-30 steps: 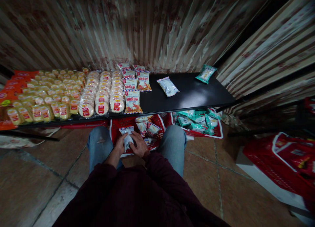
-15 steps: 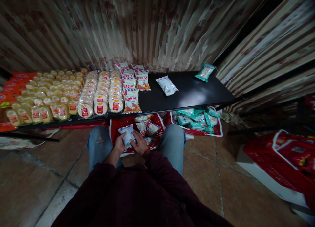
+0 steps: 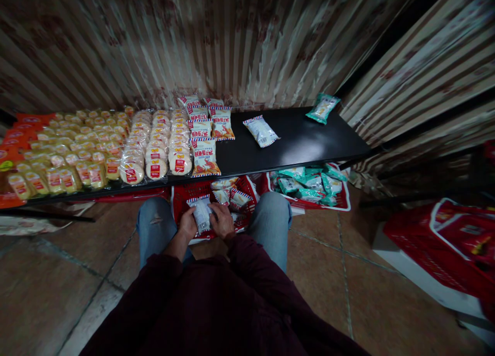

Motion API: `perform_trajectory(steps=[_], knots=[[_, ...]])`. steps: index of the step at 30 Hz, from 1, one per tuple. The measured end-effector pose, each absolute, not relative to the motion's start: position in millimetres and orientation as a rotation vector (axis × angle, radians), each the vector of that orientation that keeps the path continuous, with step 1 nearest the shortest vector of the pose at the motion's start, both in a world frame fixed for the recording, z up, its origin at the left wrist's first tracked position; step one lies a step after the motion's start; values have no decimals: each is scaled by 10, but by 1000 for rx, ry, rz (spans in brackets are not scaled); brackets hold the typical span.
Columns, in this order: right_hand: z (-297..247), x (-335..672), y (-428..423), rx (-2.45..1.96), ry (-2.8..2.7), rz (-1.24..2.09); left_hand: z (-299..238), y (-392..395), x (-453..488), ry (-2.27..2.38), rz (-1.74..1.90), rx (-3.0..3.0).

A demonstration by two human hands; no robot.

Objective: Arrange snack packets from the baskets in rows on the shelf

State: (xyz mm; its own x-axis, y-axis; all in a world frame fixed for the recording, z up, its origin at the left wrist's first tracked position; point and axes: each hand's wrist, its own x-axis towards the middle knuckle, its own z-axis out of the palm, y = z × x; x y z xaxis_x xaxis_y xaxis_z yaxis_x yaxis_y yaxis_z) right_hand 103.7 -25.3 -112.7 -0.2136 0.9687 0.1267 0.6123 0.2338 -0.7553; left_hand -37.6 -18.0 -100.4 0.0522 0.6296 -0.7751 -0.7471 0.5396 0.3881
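Between my knees, over a red basket [image 3: 253, 191], I hold a snack bag [image 3: 201, 214] with its pale printed back up and a striped top edge. My left hand [image 3: 187, 224] grips its left side. My right hand [image 3: 221, 220] is closed on its right side, fingers bent over the edge. More striped-edge snack bags [image 3: 238, 199] lie in the basket beyond my hands. On the black table above, similar bags stand in overlapping rows, the nearest snack bag [image 3: 205, 157] showing its printed front. Another snack bag [image 3: 261, 131] lies alone, pale back up.
Left of the bags, the table [image 3: 297, 145] carries rows of wrapped round crackers [image 3: 156, 168], yellow packaged cakes [image 3: 69, 180] and orange packets [image 3: 15, 139]. A green packet [image 3: 323, 108] lies at its right end. Right of my knee is a basket of green packets [image 3: 309, 185]; farther right, a red container [image 3: 425, 248].
The snack bag lies flatter between my hands and more of its back shows. My right fingers have drawn back toward its right edge. The view has shifted slightly.
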Motion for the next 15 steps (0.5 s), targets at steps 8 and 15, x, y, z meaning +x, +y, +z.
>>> perform_trajectory(steps=[8,15], knots=[[-1138,1040,-244,-1440,-1906,832,-979,-167,-362,1141,1151,-118],[-959,1052,-258,-1494,-1841,896,-881,-200,-381,1081,1102,-64]])
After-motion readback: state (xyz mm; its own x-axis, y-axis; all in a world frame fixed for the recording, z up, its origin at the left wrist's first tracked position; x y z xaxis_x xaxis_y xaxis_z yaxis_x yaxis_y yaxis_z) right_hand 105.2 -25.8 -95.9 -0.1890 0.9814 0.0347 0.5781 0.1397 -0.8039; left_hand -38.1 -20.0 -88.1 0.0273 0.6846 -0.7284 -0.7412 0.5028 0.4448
